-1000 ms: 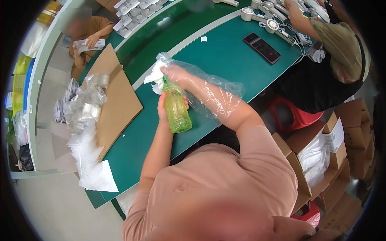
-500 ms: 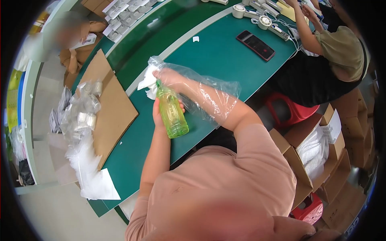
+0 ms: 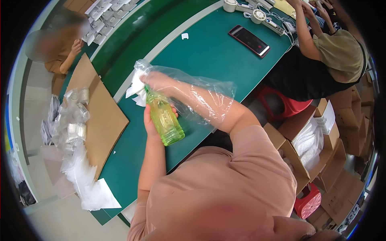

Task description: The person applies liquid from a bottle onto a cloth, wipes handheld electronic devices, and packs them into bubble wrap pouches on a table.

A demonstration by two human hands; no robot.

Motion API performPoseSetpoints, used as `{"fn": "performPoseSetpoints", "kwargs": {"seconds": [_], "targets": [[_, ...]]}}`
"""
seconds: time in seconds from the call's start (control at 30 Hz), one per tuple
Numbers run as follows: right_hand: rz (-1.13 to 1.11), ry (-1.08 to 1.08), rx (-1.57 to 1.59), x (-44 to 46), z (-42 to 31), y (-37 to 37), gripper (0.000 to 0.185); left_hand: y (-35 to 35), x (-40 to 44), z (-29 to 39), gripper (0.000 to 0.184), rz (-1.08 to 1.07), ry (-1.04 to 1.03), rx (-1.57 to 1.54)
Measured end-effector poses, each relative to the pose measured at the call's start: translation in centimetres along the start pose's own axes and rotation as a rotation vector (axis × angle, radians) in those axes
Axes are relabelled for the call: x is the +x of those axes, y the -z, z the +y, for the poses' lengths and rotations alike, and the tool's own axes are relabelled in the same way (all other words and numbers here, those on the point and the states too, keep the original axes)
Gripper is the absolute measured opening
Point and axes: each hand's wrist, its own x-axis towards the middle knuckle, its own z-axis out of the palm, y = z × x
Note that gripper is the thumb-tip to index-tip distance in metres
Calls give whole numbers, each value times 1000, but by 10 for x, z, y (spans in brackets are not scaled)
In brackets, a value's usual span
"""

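Note:
My left hand (image 3: 149,121) is closed round a clear green plastic bottle (image 3: 164,117), which tilts with its base toward me over the table edge. At the bottle's neck, my right hand (image 3: 158,81) grips a bunched white tissue or cloth (image 3: 137,86). A clear plastic bag (image 3: 205,94) hangs loosely about my right hand and forearm, which seem to be inside it. Whether my right fingers also touch the bottle's cap is hidden.
A phone (image 3: 249,41) lies on the green table (image 3: 201,52), with handheld white devices and cables (image 3: 258,17) beyond it. Left are a cardboard sheet (image 3: 98,112) and wrapped packets (image 3: 76,116). A co-worker (image 3: 337,52) sits at right near open boxes (image 3: 307,144); another person is upper left.
The view has shifted, so the table things appear a little lower left or higher. Both hands keep hold of the bottle and tissue. The upper-left co-worker's hand has been raised.

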Motion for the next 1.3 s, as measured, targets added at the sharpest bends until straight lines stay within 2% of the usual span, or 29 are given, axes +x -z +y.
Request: {"fn": "performPoseSetpoints", "kwargs": {"seconds": [0.2, 0.6, 0.7, 0.83, 0.9, 1.03, 1.13, 1.2, 1.23, 1.3], "targets": [[22, 9, -114, -9, -11, -1, 37, 5, -1, 0, 59, 5, -7, 28], [9, 62, 35, 2, 2, -5, 34, 4, 0, -1, 58, -38, -29, 61], [-1, 37, -62, -3, -3, -2, 40, 4, -2, -1, 60, -35, -31, 114], [25, 43, -49, 1, 2, -4, 40, 1, -2, -1, 59, 1, -15, 46], [40, 45, -141, -2, -3, -1, 35, 3, -1, -1, 59, -12, -23, 40], [-7, 28, -68, 3, 1, 1, 35, 4, -2, 0, 59, -4, -22, 66], [43, 39, -27, 0, -3, 4, 36, 7, 1, 0, 58, -19, -5, 71], [235, 48, -188, -11, -20, 8, 36, 9, -1, -1, 58, -36, 15, 52], [246, 42, -201, -5, -18, 13, 36, 8, -2, -2, 57, -24, 15, 91], [456, 130, 573, 15, -16, 32, 37, 9, 0, -4, 57, -28, 28, 116]]}}
